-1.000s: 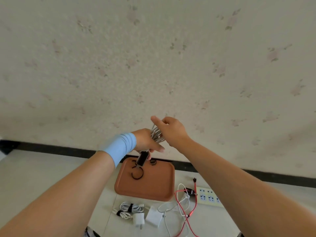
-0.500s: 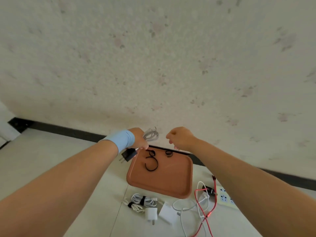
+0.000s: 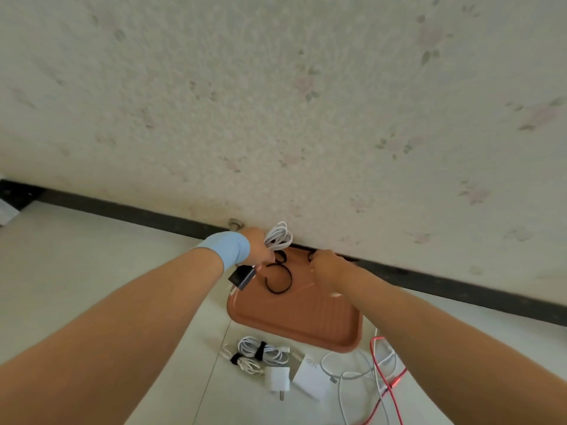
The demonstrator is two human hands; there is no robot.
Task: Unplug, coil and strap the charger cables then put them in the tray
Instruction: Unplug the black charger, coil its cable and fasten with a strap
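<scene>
Flowered wallpaper meets pale floor behind the tray (image 3: 306, 317). Above its far edge the left hand (image 3: 257, 250) grips the coiled white cable (image 3: 278, 239), black plug (image 3: 242, 277) dangling. Since a second ago the right hand (image 3: 326, 266) has dropped to a black strap (image 3: 310, 256) in the tray, its grip hidden; strapping likely follows.

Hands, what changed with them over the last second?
The right hand let go of the white cable coil and dropped to the far edge of the tray, reaching a small black strap. The left hand still holds the coil, black plug dangling. Strapped cables beside the tray stayed put.
</scene>
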